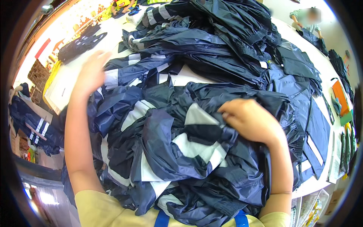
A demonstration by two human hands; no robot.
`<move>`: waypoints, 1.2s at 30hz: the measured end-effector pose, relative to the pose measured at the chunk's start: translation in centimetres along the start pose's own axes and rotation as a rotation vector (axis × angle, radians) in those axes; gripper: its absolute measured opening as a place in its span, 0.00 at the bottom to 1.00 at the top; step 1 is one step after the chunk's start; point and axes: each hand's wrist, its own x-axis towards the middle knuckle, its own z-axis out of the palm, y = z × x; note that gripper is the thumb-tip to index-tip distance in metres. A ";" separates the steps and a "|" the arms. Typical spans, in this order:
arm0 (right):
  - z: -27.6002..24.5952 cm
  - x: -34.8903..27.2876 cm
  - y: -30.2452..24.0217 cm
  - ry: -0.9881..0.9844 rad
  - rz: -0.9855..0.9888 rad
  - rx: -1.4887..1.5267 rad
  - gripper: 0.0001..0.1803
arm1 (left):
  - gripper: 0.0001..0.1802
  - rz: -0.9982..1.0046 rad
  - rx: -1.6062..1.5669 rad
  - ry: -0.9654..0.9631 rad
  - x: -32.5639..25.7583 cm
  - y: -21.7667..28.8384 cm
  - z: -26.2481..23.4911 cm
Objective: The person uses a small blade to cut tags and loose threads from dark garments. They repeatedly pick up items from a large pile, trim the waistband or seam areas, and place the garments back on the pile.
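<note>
Right hand (251, 120), at three o'clock from the centre of the view: fingers curled downward over the near heap (230, 189) of dark clothing; whether the fingertips pinch cloth cannot be told. Left hand (92, 73), at ten o'clock: blurred, with fingers extended and released. The dark-blue garment (159, 151) with pale bands lies crumpled in the middle of the near heap, at eight o'clock from the right hand and five o'clock from the left. A pale-and-black patch of cloth (199, 117) sits just beside the right fingertips, at their nine o'clock; a pale cloth band (112, 77) lies just beside the left hand, at its three o'clock. White desk (198, 75) shows between the near heap and a second heap (227, 30) of dark clothing at twelve o'clock. Dark garments laid flat (315, 126) occupy three o'clock. At ten o'clock, beyond the left hand, lie dark pieces (81, 43); at two o'clock, a co-worker (310, 19) handles dark cloth (314, 39).
</note>
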 end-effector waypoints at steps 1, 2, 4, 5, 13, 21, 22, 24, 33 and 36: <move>0.8 -0.2 0.3 -0.050 0.007 -0.012 0.10 | 0.33 0.244 -0.348 -0.019 3.3 4.9 -0.1; 1.4 -0.3 0.5 -0.102 -0.002 -0.009 0.10 | 0.33 0.372 -0.527 -0.082 5.8 9.6 -0.2; 1.4 -0.1 0.0 -0.183 -0.025 -0.003 0.10 | 0.31 0.644 -0.586 -0.077 8.9 16.6 2.9; 1.5 -0.1 -0.1 -0.220 -0.041 -0.017 0.10 | 0.32 0.650 -0.588 -0.105 10.2 20.5 4.9; 0.0 -0.3 -1.1 -0.178 0.034 0.036 0.11 | 0.12 0.397 -0.773 0.204 16.6 29.7 9.7; -2.3 -1.2 -1.5 0.896 0.093 0.329 0.26 | 0.11 -0.171 -2.175 0.020 8.2 17.6 2.2; -2.0 -0.8 -1.8 0.855 0.117 0.241 0.29 | 0.11 -0.376 -2.321 -0.032 6.6 17.3 1.7; -0.5 0.1 -1.6 0.783 0.114 0.076 0.35 | 0.11 0.035 -2.247 -0.121 5.2 14.8 5.6; -0.2 1.1 -0.1 0.710 0.251 0.228 0.09 | 0.11 0.054 -1.428 0.307 2.0 13.4 1.1; -0.3 1.0 -0.5 0.742 0.253 0.195 0.15 | 0.20 0.305 -1.254 0.428 -0.8 16.0 -4.8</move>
